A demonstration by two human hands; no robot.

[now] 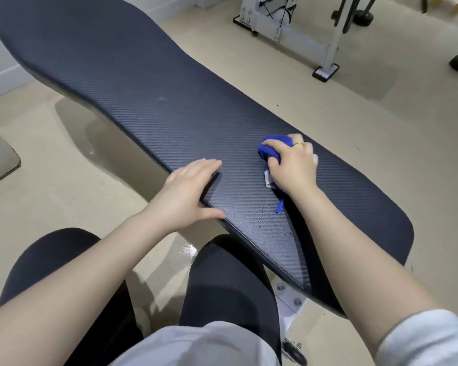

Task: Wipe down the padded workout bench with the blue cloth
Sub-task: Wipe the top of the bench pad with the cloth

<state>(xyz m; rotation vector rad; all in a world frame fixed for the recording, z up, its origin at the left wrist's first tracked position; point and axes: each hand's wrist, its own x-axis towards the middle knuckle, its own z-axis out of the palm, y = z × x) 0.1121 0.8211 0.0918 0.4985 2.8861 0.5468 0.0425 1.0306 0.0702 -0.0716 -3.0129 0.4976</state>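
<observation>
L hand [189, 187] lies flat on the near edge of the surface [148, 83], fingers straight, thumb out along the rim, holding nothing. Looks like a brace to steady the pad.

Just to its right, droplets [271, 228] bead on the surface toward the near end, under the R forearm, not soaked in. So the cover is prob. slick vinyl w/ a woven texture; foam below should give a little under pressure. Wet patch not yet wiped.

Further right, R hand [292, 165] is curled round the cloth [271, 151], which is bunched into a wad and pressed on the surface about mid-width, far side of the droplets. Blue shows past the fingers; a white tag and a loose blue strand trail back under the wrist.

Handling: cloth is light, soft, floppy, w/ no shape of its own. Best gripped as a wad in the palm, as now, or spread flat under the fingers for more contact. On slick wet vinyl it'll prob. glide easily, so firm downward pressure needed. The strand may drag through the wet.
</observation>
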